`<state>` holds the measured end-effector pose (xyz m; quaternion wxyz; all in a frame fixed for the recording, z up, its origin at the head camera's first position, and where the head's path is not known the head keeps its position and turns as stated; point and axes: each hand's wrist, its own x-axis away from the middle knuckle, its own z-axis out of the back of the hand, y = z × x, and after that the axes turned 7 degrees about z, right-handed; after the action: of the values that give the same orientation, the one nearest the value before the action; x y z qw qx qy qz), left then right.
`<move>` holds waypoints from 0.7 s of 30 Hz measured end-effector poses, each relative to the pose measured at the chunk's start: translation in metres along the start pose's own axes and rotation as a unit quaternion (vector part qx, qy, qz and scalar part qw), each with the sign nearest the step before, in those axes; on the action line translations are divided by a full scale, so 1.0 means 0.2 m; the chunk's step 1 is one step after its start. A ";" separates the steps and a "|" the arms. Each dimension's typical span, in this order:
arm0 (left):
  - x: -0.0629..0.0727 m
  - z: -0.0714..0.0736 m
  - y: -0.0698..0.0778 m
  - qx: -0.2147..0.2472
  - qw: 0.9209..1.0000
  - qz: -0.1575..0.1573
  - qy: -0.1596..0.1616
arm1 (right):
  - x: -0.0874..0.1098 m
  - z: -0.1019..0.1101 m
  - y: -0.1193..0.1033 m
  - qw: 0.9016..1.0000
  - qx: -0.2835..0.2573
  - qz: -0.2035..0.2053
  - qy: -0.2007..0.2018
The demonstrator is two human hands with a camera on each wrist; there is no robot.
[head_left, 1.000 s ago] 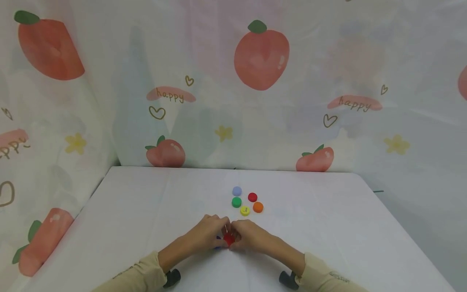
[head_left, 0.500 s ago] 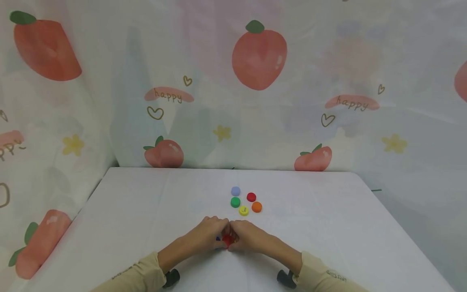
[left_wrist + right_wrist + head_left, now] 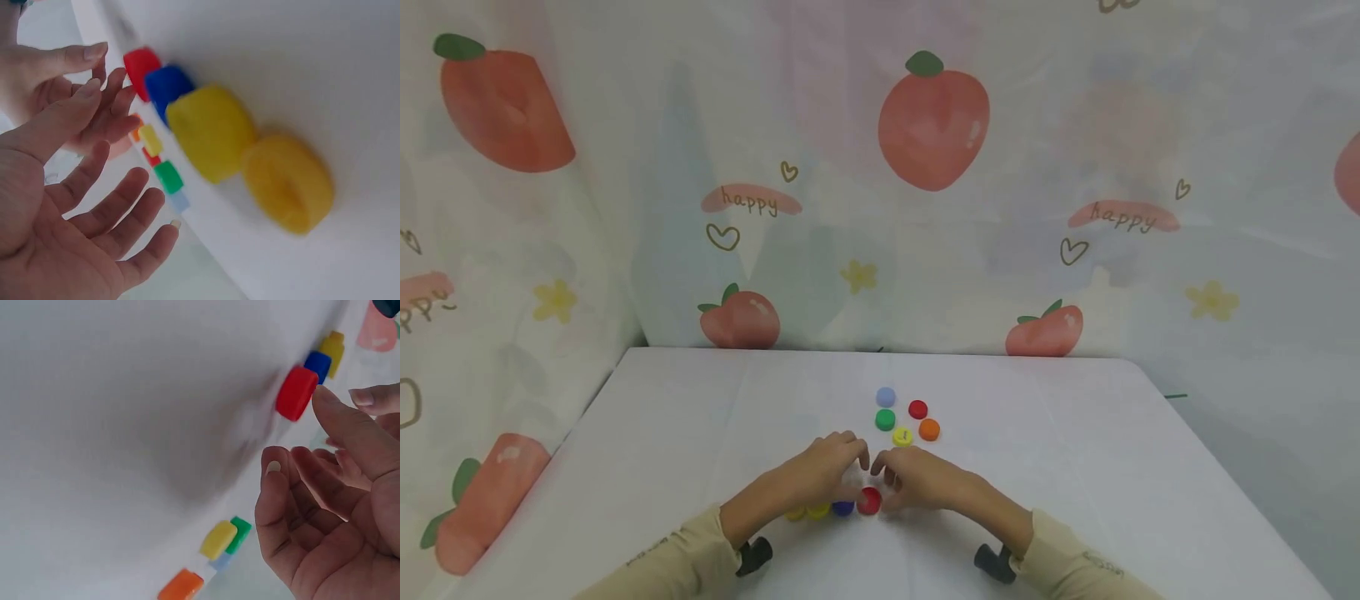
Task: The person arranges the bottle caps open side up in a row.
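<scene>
Four round plastic bottle caps would be too exact a tally, so several caps lie in a row on the white table: a red cap [image 3: 869, 501], a blue cap [image 3: 843, 507], a yellow cap [image 3: 211, 133] and an orange-yellow cap [image 3: 287, 183] with a hollow face. My left hand [image 3: 827, 468] hovers behind the row, fingers loosely bent, holding nothing. Just right of the red cap is my right hand [image 3: 928, 480], its fingers relaxed and bare. In the right wrist view the thumb tip appears close to the red cap; whether it touches, I cannot tell.
Farther back on the table [image 3: 1045, 433] lies a loose cluster of caps: light blue [image 3: 886, 397], green [image 3: 885, 419], red [image 3: 917, 409], orange [image 3: 929, 429] and yellow [image 3: 902, 436]. A fruit-patterned cloth [image 3: 820, 250] hangs behind the table.
Both hands have let go of the red cap and moved apart. The red cap now rests at the row's right end, and more of the row shows.
</scene>
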<state>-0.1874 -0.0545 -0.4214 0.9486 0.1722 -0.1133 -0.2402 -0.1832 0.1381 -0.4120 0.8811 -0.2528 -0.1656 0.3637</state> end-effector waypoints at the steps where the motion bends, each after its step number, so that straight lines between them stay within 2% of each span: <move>1: 0.00 0.01 0.00 0.003 1.000 0.006 0.005 | 0.00 0.01 0.00 1.000 0.003 -0.003 0.003; 6: -0.03 0.07 -0.01 0.027 0.999 0.019 0.030 | 0.00 0.09 0.02 0.999 0.014 -0.009 0.027; 13: -0.10 0.13 -0.02 0.055 0.996 0.027 0.061 | -0.04 0.19 0.08 0.996 0.027 0.011 0.088; 16: -0.14 0.15 -0.03 0.076 0.994 0.032 0.070 | -0.06 0.21 0.12 0.993 0.029 -0.016 0.113; 21: -0.22 0.16 -0.06 0.097 0.991 0.051 0.070 | -0.12 0.24 0.17 0.986 0.049 -0.089 0.135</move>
<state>-0.2400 -0.0513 -0.4018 0.9438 0.2743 -0.0778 -0.1670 -0.2413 0.1569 -0.3949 0.9357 -0.2403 -0.0486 0.2537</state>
